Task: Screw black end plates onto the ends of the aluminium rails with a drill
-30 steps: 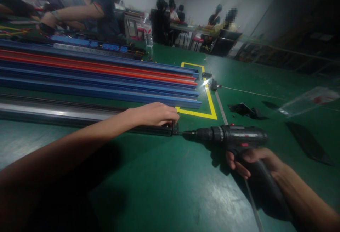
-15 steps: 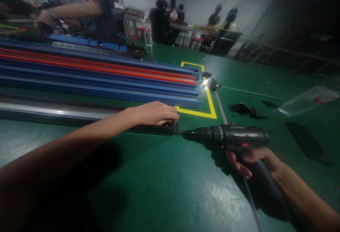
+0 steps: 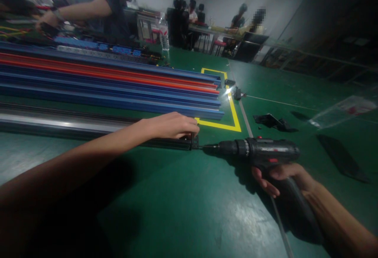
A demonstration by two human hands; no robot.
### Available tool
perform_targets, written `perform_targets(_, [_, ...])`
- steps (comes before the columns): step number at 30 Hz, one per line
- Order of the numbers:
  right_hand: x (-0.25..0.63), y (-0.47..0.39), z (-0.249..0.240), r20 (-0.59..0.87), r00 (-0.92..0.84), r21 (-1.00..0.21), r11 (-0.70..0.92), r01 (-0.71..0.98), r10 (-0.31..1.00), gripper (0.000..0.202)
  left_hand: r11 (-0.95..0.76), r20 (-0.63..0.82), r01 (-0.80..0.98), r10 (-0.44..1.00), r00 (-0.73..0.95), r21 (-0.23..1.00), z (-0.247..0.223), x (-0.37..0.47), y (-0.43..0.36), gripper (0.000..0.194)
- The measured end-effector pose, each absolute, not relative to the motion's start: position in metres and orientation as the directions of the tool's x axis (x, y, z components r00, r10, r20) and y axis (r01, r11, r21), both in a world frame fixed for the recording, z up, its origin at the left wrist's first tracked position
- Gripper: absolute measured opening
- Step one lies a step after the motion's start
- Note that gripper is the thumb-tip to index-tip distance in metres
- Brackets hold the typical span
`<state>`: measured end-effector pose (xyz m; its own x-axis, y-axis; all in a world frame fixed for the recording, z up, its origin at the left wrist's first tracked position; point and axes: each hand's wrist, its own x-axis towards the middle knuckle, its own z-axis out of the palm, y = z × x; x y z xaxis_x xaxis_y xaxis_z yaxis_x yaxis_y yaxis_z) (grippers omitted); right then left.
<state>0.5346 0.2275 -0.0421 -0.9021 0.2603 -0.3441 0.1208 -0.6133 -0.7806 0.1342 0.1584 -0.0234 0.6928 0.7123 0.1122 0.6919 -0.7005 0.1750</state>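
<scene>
My right hand (image 3: 283, 177) is wrapped round the grip of a black cordless drill (image 3: 265, 149). The drill lies level and points left, its bit reaching the end of a long dark metal profile (image 3: 168, 143). At that end sits a small black end piece (image 3: 195, 141), touched by the bit's tip as far as I can see. My left hand (image 3: 178, 126) is closed over the profile's end, fingers bent down at the end piece. Its fingertips are partly hidden, and whether they pinch the end piece or the profile is hard to make out.
Blue profiles (image 3: 118, 102) and red profiles (image 3: 132, 77) lie behind, near yellow tape (image 3: 233, 112). A water bottle (image 3: 164, 35) stands at the back; another bottle (image 3: 342, 112) lies right. Black parts (image 3: 274, 123) and a dark flat piece (image 3: 339, 157) lie right. Another person's hand (image 3: 49, 21) works far left.
My hands and the drill stay almost where they were. At the far left, the other person's hand and arm have shifted slightly.
</scene>
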Motion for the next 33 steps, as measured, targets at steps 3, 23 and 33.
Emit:
perform_targets(3, [0.532, 0.2284, -0.0406, -0.333, -0.908, -0.79, -0.601, 0.123, 0.253, 0.035, -0.702, 0.12, 0.69, 0.711, 0.692, 0.177, -0.0238, 0.1345, 0.1583, 0.015])
perform_targets(23, [0.5347, 0.2286, -0.0434, -0.357, -0.896, -0.781, -0.611, 0.13, 0.265, 0.032, -0.702, 0.147, 0.685, 0.711, 0.688, 0.195, -0.0246, 0.135, 0.1587, 0.016])
perform_targets(33, [0.5363, 0.2292, -0.045, -0.367, -0.892, -0.777, -0.615, 0.138, 0.265, 0.031, -0.691, 0.126, 0.698, 0.722, 0.681, 0.188, -0.0233, 0.1361, 0.1587, 0.016])
